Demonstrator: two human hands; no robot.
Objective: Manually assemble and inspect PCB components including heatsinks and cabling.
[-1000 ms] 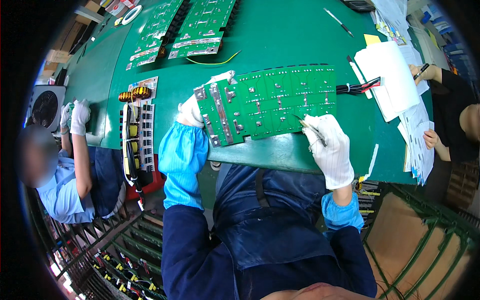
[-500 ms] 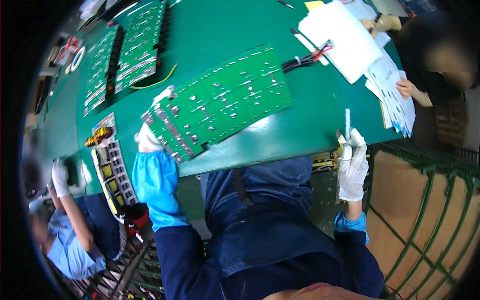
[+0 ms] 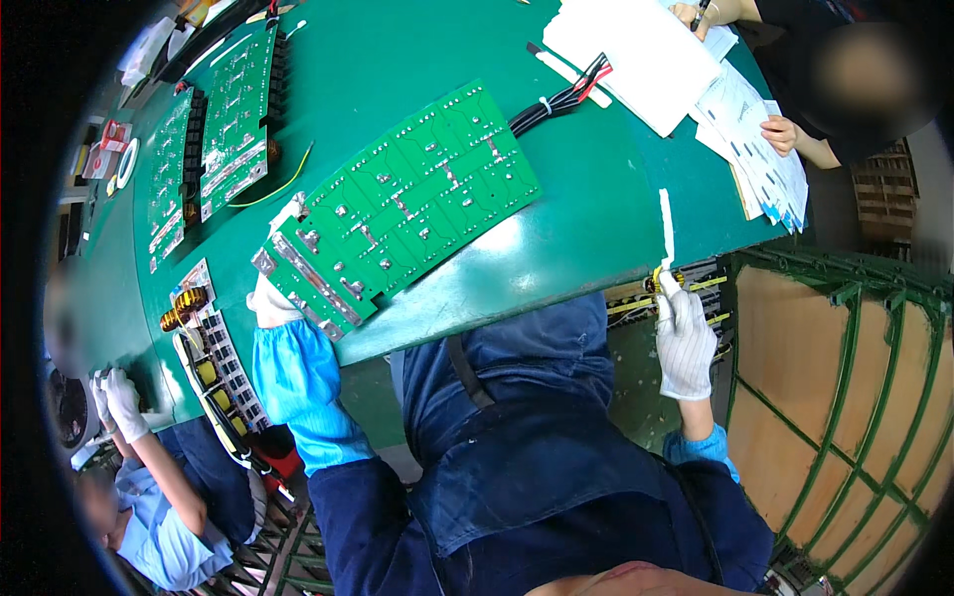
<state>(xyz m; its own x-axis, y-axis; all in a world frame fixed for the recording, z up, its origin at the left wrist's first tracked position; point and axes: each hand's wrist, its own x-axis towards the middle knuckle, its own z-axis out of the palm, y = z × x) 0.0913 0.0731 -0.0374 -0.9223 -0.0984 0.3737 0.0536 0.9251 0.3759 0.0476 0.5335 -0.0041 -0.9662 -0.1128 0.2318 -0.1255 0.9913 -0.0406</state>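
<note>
A large green circuit board [image 3: 412, 204] lies slanted in front of me, its soldered side up. My left hand [image 3: 270, 298], in a white glove with a blue sleeve cover, grips its left end; part of the hand is hidden under the board. Black and red cables [image 3: 556, 104] run out from the board's far right end. To the right, by the table's edge, my gloved right hand [image 3: 686, 343] has its fingertips closed at the lower end of a thin white stick [image 3: 667, 226]. The stick's kind cannot be made out.
Two more boards [image 3: 238, 124] stand at the far left, near a yellow-green wire [image 3: 288, 184]. A strip with coils [image 3: 224, 363] lies left of my sleeve. A co-worker handles papers [image 3: 636, 65] at the far right; another sits at the left. A green metal rack [image 3: 835, 397] stands right.
The view has shifted, so the table and board appear further left and higher. My right hand's fingers, spread before, have come together at the white stick's end. The left hand keeps the board.
</note>
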